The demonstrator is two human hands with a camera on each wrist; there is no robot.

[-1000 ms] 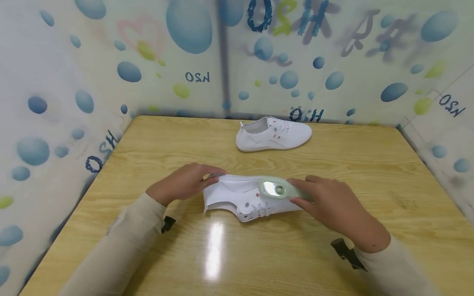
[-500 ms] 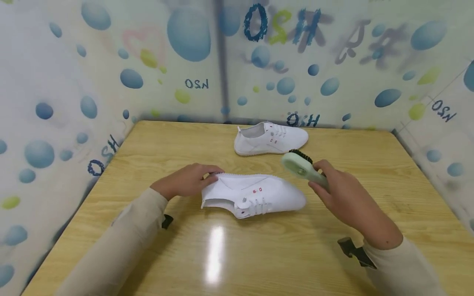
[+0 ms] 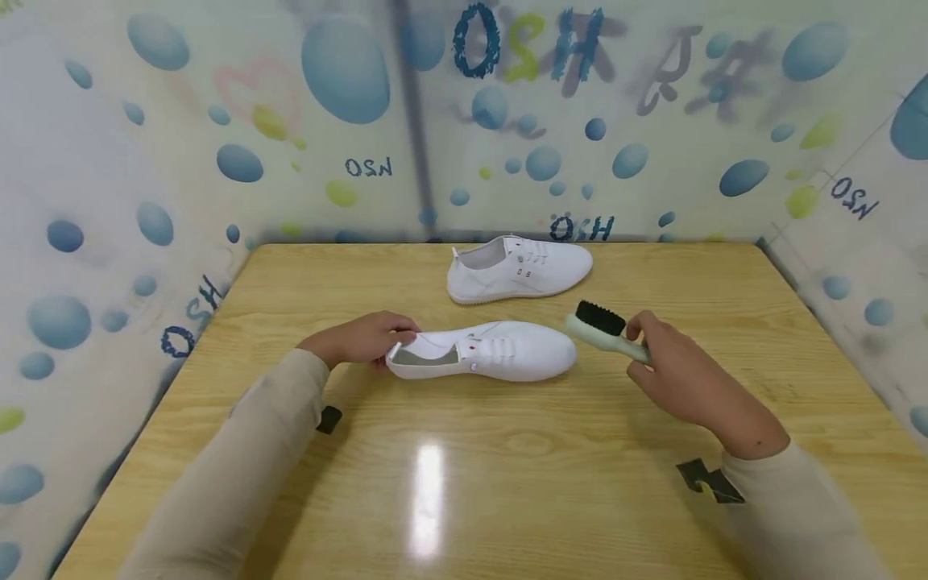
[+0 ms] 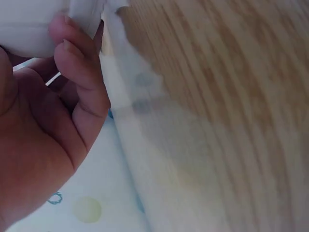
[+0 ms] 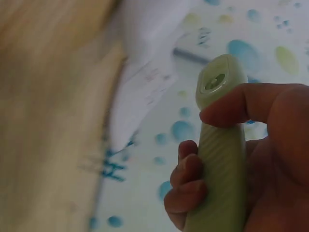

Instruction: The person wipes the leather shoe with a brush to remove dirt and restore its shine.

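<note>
A white lace-up shoe [image 3: 529, 354] is held sole down at the middle of the table, toe to the right. My left hand [image 3: 362, 338] grips its heel, thumb at the collar; the left wrist view shows fingers curled under the shoe's heel end [image 4: 29, 24]. To the right, my right hand [image 3: 681, 383] holds a pale green shoe brush [image 3: 612, 342] by the handle. Black bristles face up and away from me, and the brush head sits just off the toe. In the right wrist view the thumb presses along the ridged handle [image 5: 219, 164].
A second white shoe [image 3: 554, 270] stands on the wooden table [image 3: 551, 483] near its back edge, toe also to the right. Walls with blue and green spots [image 3: 348, 72] enclose the table at the back and both sides.
The brush has lifted off the shoe's side and moved right, its bristles turning up into view. My left hand has rolled the shoe from its side to upright.
</note>
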